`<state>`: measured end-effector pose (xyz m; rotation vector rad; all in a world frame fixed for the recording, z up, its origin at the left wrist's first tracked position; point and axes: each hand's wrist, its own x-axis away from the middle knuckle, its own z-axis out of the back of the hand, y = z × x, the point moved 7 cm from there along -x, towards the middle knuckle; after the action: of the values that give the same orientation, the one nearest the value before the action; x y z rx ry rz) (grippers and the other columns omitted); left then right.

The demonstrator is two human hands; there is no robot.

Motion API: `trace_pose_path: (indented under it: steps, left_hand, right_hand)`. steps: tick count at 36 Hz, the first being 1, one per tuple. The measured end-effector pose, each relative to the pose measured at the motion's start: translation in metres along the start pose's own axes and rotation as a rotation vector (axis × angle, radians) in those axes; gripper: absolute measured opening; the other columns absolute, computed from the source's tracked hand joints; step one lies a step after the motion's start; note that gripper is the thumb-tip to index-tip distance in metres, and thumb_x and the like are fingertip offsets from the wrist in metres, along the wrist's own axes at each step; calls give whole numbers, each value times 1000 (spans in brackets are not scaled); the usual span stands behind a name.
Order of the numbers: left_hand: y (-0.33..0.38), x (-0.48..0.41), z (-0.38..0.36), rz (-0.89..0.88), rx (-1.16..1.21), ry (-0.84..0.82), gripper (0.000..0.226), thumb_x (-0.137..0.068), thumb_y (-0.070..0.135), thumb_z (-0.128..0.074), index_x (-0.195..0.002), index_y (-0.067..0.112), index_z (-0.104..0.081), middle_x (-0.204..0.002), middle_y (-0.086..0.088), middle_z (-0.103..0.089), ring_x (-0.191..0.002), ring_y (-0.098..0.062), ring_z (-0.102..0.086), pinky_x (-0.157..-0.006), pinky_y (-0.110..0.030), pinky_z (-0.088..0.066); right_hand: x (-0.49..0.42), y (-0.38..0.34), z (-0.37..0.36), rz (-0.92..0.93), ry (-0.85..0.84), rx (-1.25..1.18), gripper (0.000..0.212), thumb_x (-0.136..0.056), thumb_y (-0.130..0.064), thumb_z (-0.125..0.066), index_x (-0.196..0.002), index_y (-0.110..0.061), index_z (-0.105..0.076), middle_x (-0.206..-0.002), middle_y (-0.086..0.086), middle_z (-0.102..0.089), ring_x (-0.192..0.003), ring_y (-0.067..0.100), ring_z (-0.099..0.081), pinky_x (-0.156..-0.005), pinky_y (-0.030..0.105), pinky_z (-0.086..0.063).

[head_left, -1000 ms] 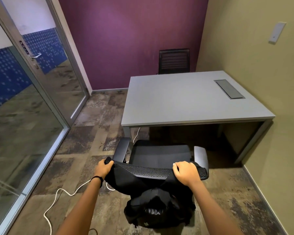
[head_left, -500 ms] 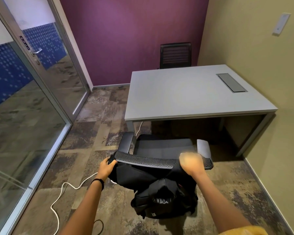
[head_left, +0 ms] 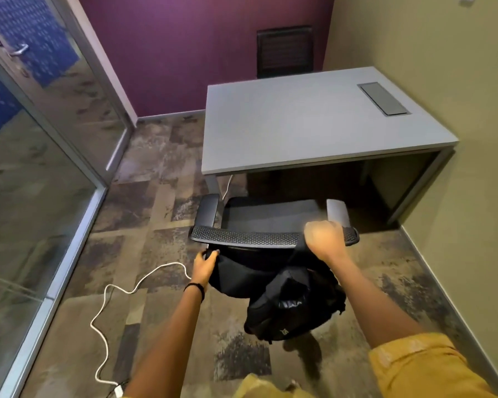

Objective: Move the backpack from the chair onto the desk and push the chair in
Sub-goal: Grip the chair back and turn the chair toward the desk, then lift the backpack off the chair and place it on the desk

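A: What's the grip? Start left of the chair back.

B: The left hand [head_left: 206, 261] is closed on the backpack's [head_left: 288, 300] black fabric, just below the left end of the mesh chair [head_left: 270, 238] back. The right hand [head_left: 325, 239] is fisted on a strap at the back's right end.

A: And the backpack?

B: Hanging behind the chair back. The grey desk [head_left: 314, 130], beyond the chair, is bare; lifting, placing and pushing in all remain, I judge.

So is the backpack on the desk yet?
No, the backpack hangs behind the chair backrest, gripped by both hands, left and right, and the desk top is bare.
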<state>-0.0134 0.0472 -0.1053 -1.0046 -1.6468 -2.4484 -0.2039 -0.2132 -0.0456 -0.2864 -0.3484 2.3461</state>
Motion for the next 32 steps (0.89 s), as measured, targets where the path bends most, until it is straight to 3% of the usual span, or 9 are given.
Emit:
trace_pose_path:
  steps: [6,14,21,26,32]
  left_hand:
    - [1,12,-35,-56,-106,-152,43,-97,19,-50,-136,1,-42,-140,-17,-49,-129,-31,-46,-109,-37,-35]
    - [-17,27,-71,48,-369,-420,49,-99,20,-45,-142,0,-33,-148,-16,-40,-136,-28,-40,-116,-36,-30]
    - [-32,62,-119,21,-646,-759,72,-92,53,-46,-148,14,-23,-155,-7,-31,-140,-25,-33,-110,-34,-30]
    - [-51,68,-133,-117,-955,-677,100,-78,61,-61,-151,21,-5,-160,-16,-1,-146,-39,-2,-119,-54,-13]
    - [-55,67,-137,-252,-1063,-540,92,-83,49,-61,-151,23,-5,-160,-16,-8,-146,-38,-8,-119,-55,-16]
  right_hand:
    - [3,1,-4,-39,-43,41,35,-93,-25,-32,-90,-13,-65,-105,3,-69,-103,25,-57,-106,56,-25]
    - [3,7,-11,-21,-264,-34,35,-98,-29,-28,-115,-22,-57,-130,-1,-56,-125,21,-44,-113,59,-12]
    - [6,10,-9,-39,-306,-94,35,-99,-30,-27,-118,-28,-56,-135,-3,-52,-131,20,-39,-114,59,-6]
    - [11,8,-8,-64,-255,-128,30,-97,-37,-34,-114,-31,-58,-132,-4,-54,-130,19,-39,-113,61,-6]
    - [16,9,-4,-73,-193,-170,25,-96,-36,-39,-111,-30,-58,-130,-3,-56,-130,19,-40,-114,60,-7]
